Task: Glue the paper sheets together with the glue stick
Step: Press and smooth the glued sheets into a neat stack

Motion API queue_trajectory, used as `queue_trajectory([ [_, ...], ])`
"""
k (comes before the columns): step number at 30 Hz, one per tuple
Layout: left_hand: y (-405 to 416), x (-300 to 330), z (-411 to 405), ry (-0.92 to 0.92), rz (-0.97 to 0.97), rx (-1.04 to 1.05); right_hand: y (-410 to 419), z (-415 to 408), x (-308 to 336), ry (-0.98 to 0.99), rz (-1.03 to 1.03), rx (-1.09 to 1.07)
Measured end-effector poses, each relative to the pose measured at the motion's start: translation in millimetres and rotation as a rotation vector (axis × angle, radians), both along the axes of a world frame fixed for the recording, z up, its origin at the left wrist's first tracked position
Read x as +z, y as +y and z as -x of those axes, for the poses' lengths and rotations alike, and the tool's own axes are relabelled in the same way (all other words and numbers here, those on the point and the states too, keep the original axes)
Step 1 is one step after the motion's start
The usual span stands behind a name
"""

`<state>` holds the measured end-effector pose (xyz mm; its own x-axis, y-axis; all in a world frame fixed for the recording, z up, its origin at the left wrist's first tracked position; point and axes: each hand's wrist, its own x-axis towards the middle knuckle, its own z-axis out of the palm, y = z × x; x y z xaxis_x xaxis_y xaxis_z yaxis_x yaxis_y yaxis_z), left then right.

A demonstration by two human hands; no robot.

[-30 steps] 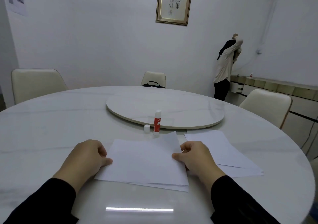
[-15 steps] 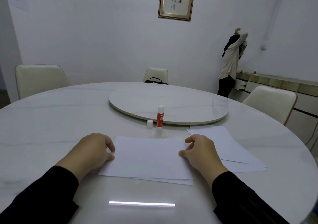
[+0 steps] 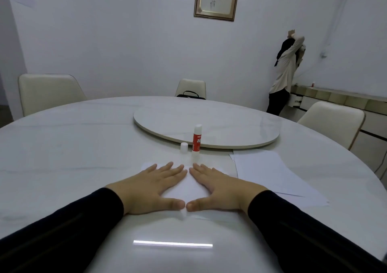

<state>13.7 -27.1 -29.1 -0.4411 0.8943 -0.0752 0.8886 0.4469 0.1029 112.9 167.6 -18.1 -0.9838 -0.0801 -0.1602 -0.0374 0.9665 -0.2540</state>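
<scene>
Left hand (image 3: 154, 189) and right hand (image 3: 221, 189) lie flat, fingers straight and spread, pressing the paper sheets (image 3: 185, 189) on the table (image 3: 62, 157); thumb tips nearly meet. Glue stick (image 3: 196, 138) stands uncapped beyond, cap (image 3: 184, 147) beside.

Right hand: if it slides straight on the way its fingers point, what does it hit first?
Probably the glue stick. The right hand lies flat on the paper, fingers angled forward and slightly left, towards the stick's base. Depth is unclear; it could pass just right of it and meet the turntable.
</scene>
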Motion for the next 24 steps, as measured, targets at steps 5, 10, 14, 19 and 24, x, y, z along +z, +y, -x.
queue_trajectory([
  [5,0.1,-1.1,1.6,0.007,0.020,0.005,4.7,-6.4,-3.5,0.018,-0.059,-0.008],
  [10,-7.1,2.3,4.2,0.003,0.040,0.045,7.3,-15.6,-1.4,0.022,-0.104,-0.013],
  [14,-9.3,3.0,5.2,0.014,0.050,0.034,12.9,-23.1,-0.2,0.012,-0.107,-0.028],
  [19,-20.5,5.6,8.9,-0.027,0.045,0.019,16.8,-27.4,0.2,0.001,-0.101,-0.022],
  [24,-30.1,6.6,10.1,-0.046,0.040,0.027,16.6,-30.8,1.5,-0.006,-0.114,-0.025],
])
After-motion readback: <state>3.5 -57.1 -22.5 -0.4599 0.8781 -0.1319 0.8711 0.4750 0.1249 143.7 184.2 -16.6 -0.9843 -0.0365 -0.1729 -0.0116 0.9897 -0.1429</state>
